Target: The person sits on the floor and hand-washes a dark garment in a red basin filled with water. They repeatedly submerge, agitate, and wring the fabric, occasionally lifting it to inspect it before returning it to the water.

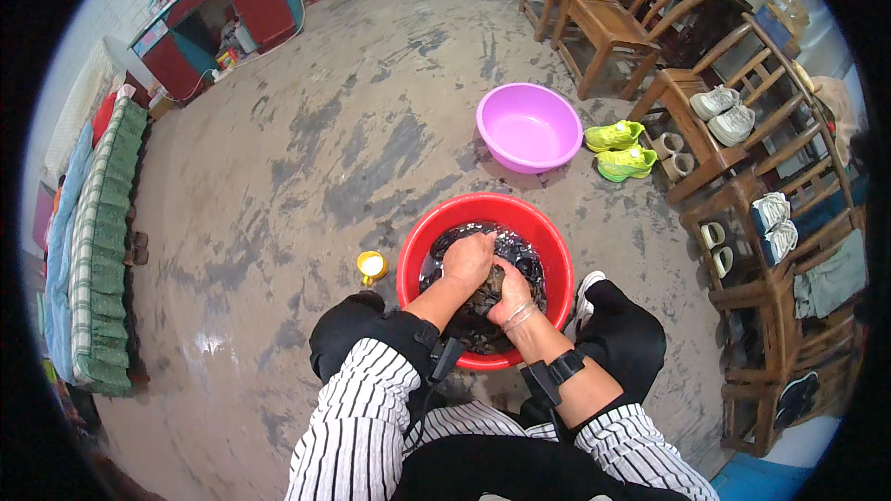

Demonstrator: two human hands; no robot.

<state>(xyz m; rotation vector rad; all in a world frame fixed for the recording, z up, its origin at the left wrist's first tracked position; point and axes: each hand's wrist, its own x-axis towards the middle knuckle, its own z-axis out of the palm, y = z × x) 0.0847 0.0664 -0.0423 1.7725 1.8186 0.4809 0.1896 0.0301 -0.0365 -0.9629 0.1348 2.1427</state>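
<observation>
A red plastic basin (557, 257) stands on the floor between my knees, with water and dark wet cloth (480, 344) in it. Both hands are over the cloth inside the basin, close together and nearly touching. My left hand (470, 257) is curled with its fingers bent, gripping a part of the dark cloth as far as I can see. My right hand (514, 292), with bangles at the wrist, has its thumb towards the left hand; its fingers are partly hidden against the cloth. Left of the basin is a yellow cup (372, 266) with white contents.
A pink-purple basin (529, 125) stands beyond the red one, beside yellow-green sneakers (625, 163). Wooden chairs (605, 21) line the right side, some holding pale shoes (732, 124). A bed or couch with a green checked cover (104, 243) is at the far left.
</observation>
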